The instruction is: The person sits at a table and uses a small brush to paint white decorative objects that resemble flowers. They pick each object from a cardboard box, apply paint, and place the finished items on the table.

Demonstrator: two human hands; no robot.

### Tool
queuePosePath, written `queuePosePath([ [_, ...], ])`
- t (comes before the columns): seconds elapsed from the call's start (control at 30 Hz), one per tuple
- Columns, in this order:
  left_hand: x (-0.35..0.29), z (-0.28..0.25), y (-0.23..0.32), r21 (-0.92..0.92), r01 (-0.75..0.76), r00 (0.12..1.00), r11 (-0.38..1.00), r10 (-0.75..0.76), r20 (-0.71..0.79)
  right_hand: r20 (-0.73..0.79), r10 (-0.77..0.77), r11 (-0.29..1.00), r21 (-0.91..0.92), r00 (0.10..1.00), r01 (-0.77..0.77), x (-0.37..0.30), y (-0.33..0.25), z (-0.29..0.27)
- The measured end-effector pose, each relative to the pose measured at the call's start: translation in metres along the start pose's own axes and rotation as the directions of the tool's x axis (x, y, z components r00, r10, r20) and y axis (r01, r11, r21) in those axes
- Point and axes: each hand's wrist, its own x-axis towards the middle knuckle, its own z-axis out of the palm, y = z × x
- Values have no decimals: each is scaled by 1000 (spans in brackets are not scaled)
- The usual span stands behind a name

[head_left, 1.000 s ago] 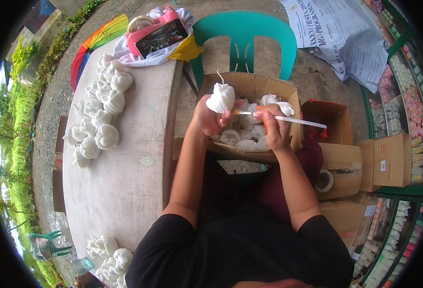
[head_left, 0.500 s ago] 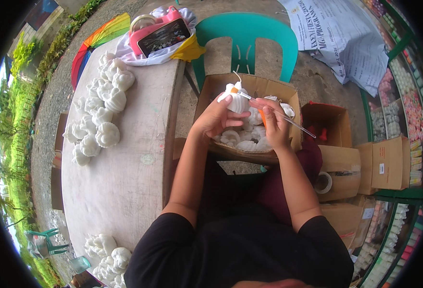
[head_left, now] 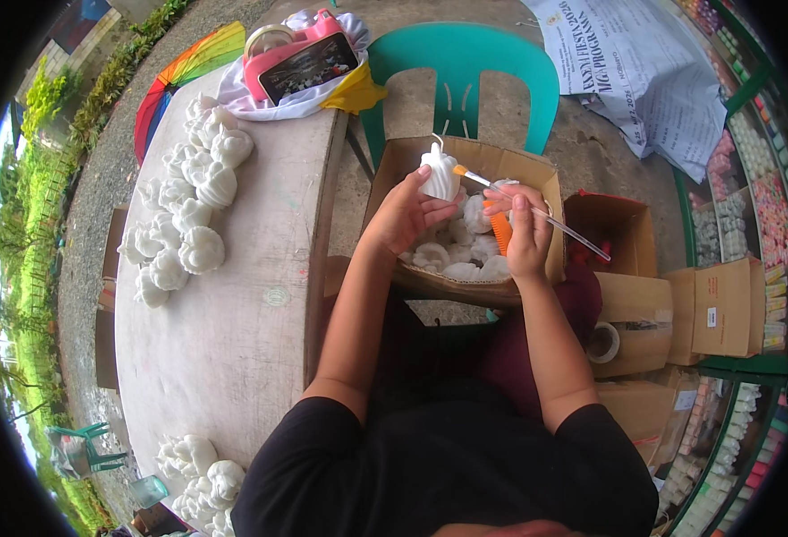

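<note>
Left hand (head_left: pixel 405 215) has a white swirly candle-looking piece (head_left: pixel 440 175) pinched between thumb and fingers, held up over an open cardboard box (head_left: pixel 519 163) with more white pieces (head_left: pixel 459 233) in it. Right hand (head_left: pixel 528 234)'s pinching a clear-handled paintbrush (head_left: pixel 487 183), tip right by the candle-looking piece's side, and there's an orange toothed thing (head_left: pixel 501 230) at its fingers.

Two hands (head_left: pixel 403 213) (head_left: pixel 528 234), one paintbrush (head_left: pixel 566 230) (just one), one phone (head_left: pixel 309 70).
</note>
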Motion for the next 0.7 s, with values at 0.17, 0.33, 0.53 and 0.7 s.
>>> queuePosePath([
  [0.17, 0, -2, 3, -79, -2, 1000, 997, 4, 28, 64, 48, 998, -49, 997, -44, -4, 8, -12],
  [0.33, -2, 4, 6, -94, 51, 996, 994, -43, 78, -60, -114, 990, -94, 992, 108, 4, -2, 11],
  [0.53, 2, -4, 1, -55, 22, 998, 998, -25, -50, 46, -40, 988, -147, 998, 47, -5, 7, -12],
  [0.7, -1, 7, 6, -44, 101, 988, 994, -105, -113, 89, -163, 950, -256, 983, 181, 2, 1, -4],
])
